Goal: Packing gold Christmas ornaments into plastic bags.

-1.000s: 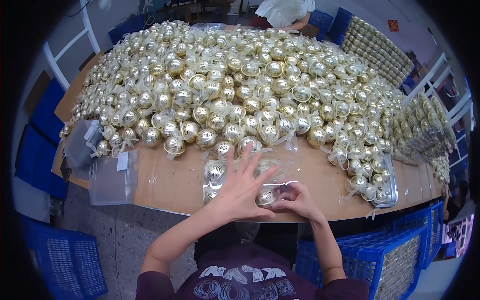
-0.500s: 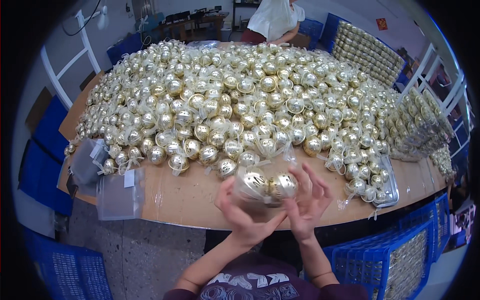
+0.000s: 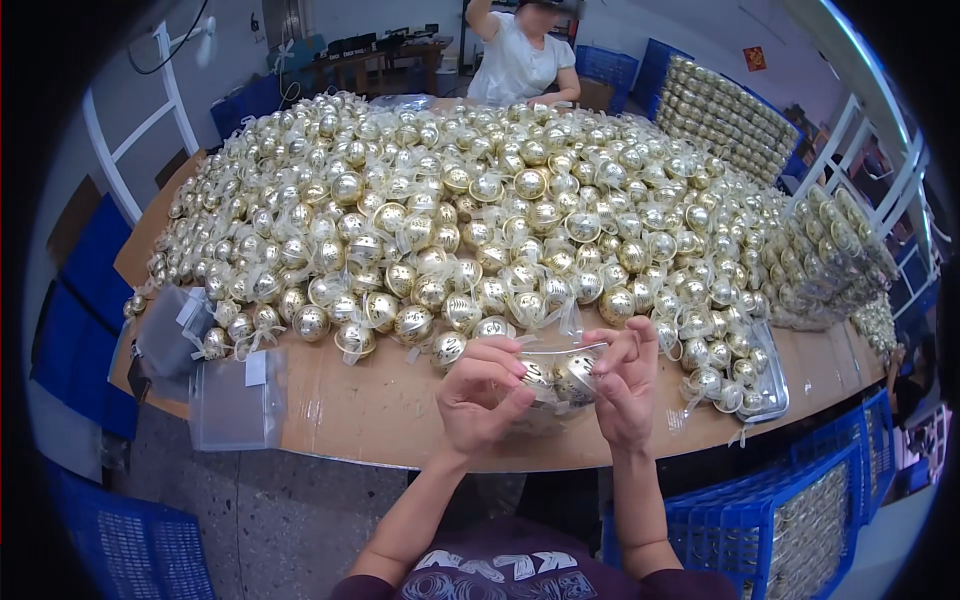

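Near the front edge of the table I hold a clear plastic package (image 3: 562, 350) between both hands, its upper edge stretched straight. Two gold balls (image 3: 574, 378) with dark markings show inside it, side by side; the lower part is hard to make out. My left hand (image 3: 478, 398) pinches the package's left side, thumb against bent fingers. At the opposite side, my right hand (image 3: 628, 388) grips with thumb and curled fingers. Just beyond my hands spreads a large heap of similar gold balls (image 3: 460, 310) with pale ribbons.
Flat clear plastic sleeves (image 3: 225, 415) lie at the table's left front. A metal tray (image 3: 775, 395) sits under balls at the right. Packed balls are stacked (image 3: 835, 255) beyond it. Blue crates (image 3: 720, 535) stand below right. Across the table is another person (image 3: 520, 68).
The package has turned in my hands, its straight upper edge now showing. My left fingers have moved up to that edge. The person across has straightened and raised an arm.
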### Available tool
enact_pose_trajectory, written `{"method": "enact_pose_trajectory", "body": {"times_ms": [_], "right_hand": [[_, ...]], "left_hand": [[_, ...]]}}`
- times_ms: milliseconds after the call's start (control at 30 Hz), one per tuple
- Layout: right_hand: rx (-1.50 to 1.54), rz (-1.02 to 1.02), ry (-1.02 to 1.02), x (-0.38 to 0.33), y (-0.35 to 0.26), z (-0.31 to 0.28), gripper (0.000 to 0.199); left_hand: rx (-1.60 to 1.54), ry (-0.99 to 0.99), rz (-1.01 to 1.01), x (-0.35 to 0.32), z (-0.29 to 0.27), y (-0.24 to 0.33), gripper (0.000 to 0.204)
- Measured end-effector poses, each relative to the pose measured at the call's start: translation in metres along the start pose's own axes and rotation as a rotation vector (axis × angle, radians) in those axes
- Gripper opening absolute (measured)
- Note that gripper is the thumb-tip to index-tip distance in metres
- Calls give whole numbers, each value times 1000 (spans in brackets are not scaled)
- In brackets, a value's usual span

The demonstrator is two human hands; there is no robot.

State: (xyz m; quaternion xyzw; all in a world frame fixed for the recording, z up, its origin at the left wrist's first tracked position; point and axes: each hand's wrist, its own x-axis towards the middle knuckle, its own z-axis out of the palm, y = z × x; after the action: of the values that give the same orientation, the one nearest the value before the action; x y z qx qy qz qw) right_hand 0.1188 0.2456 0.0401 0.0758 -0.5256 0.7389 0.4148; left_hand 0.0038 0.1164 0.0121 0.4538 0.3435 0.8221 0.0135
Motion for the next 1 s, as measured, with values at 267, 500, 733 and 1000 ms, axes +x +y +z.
{"method": "enact_pose_trajectory", "body": {"times_ms": [267, 500, 733, 1000], "right_hand": [[-695, 161, -448, 26, -33, -15, 37], [-381, -24, -190, 2, 0, -4, 44], [-377, 131, -227, 19, -33, -6, 19], [-1183, 44, -513, 40, -79, 39, 22]], "left_hand": [[-61, 149, 107, -1, 19, -4, 25], [124, 72, 107, -4, 8, -4, 27], [55, 137, -41, 1, 13, 13, 31], [-24, 180, -100, -2, 16, 12, 35]]}}
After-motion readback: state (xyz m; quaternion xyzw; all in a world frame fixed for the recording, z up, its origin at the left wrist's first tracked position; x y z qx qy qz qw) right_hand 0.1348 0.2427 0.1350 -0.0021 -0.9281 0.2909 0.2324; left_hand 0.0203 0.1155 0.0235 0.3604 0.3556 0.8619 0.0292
